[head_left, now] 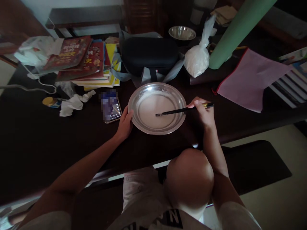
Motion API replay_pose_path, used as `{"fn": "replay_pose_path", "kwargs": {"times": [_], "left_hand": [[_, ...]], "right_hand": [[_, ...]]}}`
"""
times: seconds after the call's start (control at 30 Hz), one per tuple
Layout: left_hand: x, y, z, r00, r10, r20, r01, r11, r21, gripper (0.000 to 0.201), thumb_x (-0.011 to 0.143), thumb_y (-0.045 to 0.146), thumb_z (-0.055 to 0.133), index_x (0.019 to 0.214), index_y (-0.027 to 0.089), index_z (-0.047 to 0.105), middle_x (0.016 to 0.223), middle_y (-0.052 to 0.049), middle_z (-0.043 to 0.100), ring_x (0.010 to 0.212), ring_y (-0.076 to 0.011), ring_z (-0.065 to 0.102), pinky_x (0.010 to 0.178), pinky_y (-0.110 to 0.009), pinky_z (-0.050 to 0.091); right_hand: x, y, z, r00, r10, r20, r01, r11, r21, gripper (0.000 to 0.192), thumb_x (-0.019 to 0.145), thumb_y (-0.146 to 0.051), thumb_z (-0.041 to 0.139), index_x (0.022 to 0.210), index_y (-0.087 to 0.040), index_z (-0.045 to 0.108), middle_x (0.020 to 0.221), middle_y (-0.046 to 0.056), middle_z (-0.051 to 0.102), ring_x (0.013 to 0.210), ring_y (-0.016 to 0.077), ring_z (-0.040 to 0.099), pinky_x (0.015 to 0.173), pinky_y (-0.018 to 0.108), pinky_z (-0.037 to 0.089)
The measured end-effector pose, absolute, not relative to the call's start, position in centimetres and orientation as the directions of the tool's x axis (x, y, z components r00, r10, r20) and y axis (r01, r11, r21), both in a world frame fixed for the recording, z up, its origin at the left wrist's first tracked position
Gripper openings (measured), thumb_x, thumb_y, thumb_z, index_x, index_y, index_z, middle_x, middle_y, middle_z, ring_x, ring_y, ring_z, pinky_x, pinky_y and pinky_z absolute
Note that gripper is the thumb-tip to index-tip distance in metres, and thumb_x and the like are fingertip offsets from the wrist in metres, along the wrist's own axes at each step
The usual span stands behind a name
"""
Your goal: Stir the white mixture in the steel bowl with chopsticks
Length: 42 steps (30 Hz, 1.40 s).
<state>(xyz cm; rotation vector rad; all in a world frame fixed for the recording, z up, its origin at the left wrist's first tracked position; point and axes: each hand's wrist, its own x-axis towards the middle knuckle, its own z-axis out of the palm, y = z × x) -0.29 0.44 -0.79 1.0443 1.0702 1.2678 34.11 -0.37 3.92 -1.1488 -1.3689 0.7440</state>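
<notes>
Centrally, a round, shallow metal plate with a polished rim sits on the dark, smooth table. Its flat floor is coated with a pale, whitish, matte layer. A pair of slim dark chopsticks lies nearly level across the plate's right rim, tips resting in the pale layer near the plate's middle.

The right hand is closed around the upper end of the chopsticks, fingers curled over them, just outside the right rim. The left hand is partly open, fingers and thumb spread against the plate's left rim, touching it.

Just left of the plate lies a flat smartphone, screen up. Further left are a crumpled white tissue and a small yellow-capped jar. Behind the plate stands a rounded black zip case on grey straps; right of it sits a knotted clear plastic bag of white powder, beside a smooth green cylinder. A stack of glossy books occupies the rear left; a pink flat pouch with red edging lies at right. A small steel bowl stands at the rear.
</notes>
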Motion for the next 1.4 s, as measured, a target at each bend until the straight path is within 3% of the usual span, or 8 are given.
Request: {"fn": "replay_pose_path", "kwargs": {"times": [0.27,0.4,0.57,0.73,0.9,1.07,1.23,1.4], "left_hand": [[-0.3,0.45,-0.77,0.025,1.0,-0.01,-0.181,0.014,0.983,0.051,0.088,0.061,0.077,0.122,0.024,0.071,0.121,-0.009,0.078,0.125,-0.0334,0.072,0.107,-0.046,0.061],[-0.37,0.48,-0.8,0.028,1.0,-0.008,-0.172,0.012,0.985,0.051,0.088,0.06,0.077,0.124,0.025,0.071,0.122,-0.008,0.078,0.123,-0.0327,0.073,0.105,-0.046,0.061],[-0.44,0.48,-0.74,0.037,0.999,-0.018,-0.182,0.025,0.983,0.051,0.088,0.061,0.077,0.124,0.025,0.071,0.12,-0.008,0.079,0.125,-0.0333,0.072,0.104,-0.047,0.062],[-0.27,0.42,-0.68,0.008,0.999,-0.034,-0.212,0.035,0.977,0.05,0.085,0.06,0.081,0.12,0.026,0.072,0.121,-0.007,0.079,0.122,-0.0325,0.073,0.107,-0.047,0.06],[-0.33,0.5,-0.87,0.02,1.0,-0.001,-0.177,0.005,0.984,0.048,0.088,0.06,0.078,0.121,0.026,0.072,0.119,-0.008,0.078,0.122,-0.0324,0.073,0.106,-0.047,0.061],[-0.37,0.46,-0.78,0.033,0.999,0.015,-0.155,-0.01,0.988,0.051,0.09,0.062,0.075,0.126,0.026,0.072,0.121,-0.008,0.078,0.124,-0.0321,0.072,0.107,-0.047,0.06],[-0.23,0.42,-0.8,0.001,1.0,-0.015,-0.187,0.015,0.982,0.049,0.086,0.061,0.079,0.119,0.025,0.072,0.12,-0.007,0.079,0.123,-0.0314,0.072,0.109,-0.044,0.059],[-0.28,0.49,-1.01,0.001,1.0,-0.02,-0.185,0.02,0.982,0.053,0.086,0.063,0.078,0.123,0.025,0.071,0.12,-0.008,0.079,0.123,-0.0324,0.073,0.105,-0.045,0.061]], "right_hand": [[34.18,-0.3,3.83,0.166,0.912,0.374,0.22,0.335,-0.916,0.046,0.09,-0.069,0.073,0.07,-0.028,0.08,0.072,0.001,0.078,0.074,0.0205,0.076,0.08,0.038,0.06],[34.05,-0.26,3.92,0.072,0.927,0.369,0.249,0.341,-0.906,0.047,0.088,-0.071,0.074,0.071,-0.028,0.081,0.077,0.003,0.081,0.079,0.0225,0.077,0.08,0.039,0.061],[34.1,-0.32,3.94,0.177,0.913,0.367,0.232,0.323,-0.917,0.048,0.09,-0.07,0.072,0.069,-0.028,0.079,0.072,0.001,0.078,0.075,0.0207,0.076,0.08,0.038,0.061],[34.07,-0.23,3.85,0.05,0.93,0.365,0.234,0.344,-0.909,0.045,0.088,-0.07,0.075,0.073,-0.028,0.082,0.079,0.002,0.082,0.08,0.0214,0.077,0.079,0.037,0.06],[34.32,-0.12,3.66,0.177,0.916,0.359,0.215,0.32,-0.923,0.048,0.089,-0.071,0.073,0.069,-0.028,0.079,0.071,0.0,0.079,0.073,0.0207,0.076,0.078,0.038,0.061],[34.06,-0.21,3.84,0.054,0.929,0.366,0.24,0.344,-0.908,0.046,0.086,-0.072,0.076,0.073,-0.028,0.082,0.078,0.003,0.082,0.08,0.0231,0.078,0.08,0.039,0.061],[34.21,-0.33,3.84,0.166,0.914,0.37,0.205,0.335,-0.92,0.044,0.09,-0.067,0.074,0.071,-0.028,0.081,0.072,0.0,0.078,0.074,0.0203,0.075,0.079,0.037,0.059],[34.17,-0.29,3.79,0.036,0.925,0.378,0.21,0.363,-0.908,0.04,0.089,-0.066,0.077,0.076,-0.029,0.084,0.079,0.002,0.081,0.081,0.0211,0.076,0.081,0.037,0.058]]}}
